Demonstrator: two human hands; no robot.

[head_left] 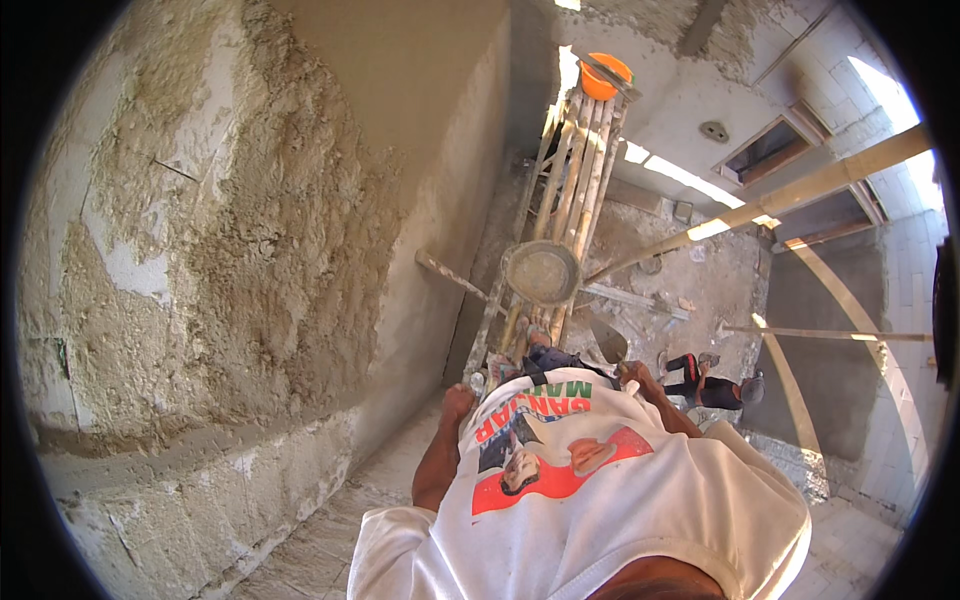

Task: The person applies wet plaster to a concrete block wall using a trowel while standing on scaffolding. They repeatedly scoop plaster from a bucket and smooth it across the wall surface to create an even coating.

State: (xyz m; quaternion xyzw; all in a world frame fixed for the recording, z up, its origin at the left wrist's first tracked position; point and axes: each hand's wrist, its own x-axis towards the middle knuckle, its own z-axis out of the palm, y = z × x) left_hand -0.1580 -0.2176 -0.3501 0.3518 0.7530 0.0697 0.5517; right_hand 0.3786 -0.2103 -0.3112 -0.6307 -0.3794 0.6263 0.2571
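I look down past my white printed shirt at my feet (pixel 535 335) on a scaffold of bamboo poles (pixel 572 180). A round container of grey mortar (pixel 540 270) rests on the poles beyond my feet. My left hand (pixel 458 400) is closed at my side, next to a pale object; what it grips is hard to make out. My right hand (pixel 634 374) is closed on the handle of a trowel (pixel 610 340), whose dark blade points away from me.
A plaster wall (pixel 220 220), partly rough, rises on the left. An orange tub (pixel 595 85) with a tool across it sits at the scaffold's far end. Bamboo braces (pixel 830 175) slant across the right. A person in dark clothes (pixel 720 390) is on the floor below, at right.
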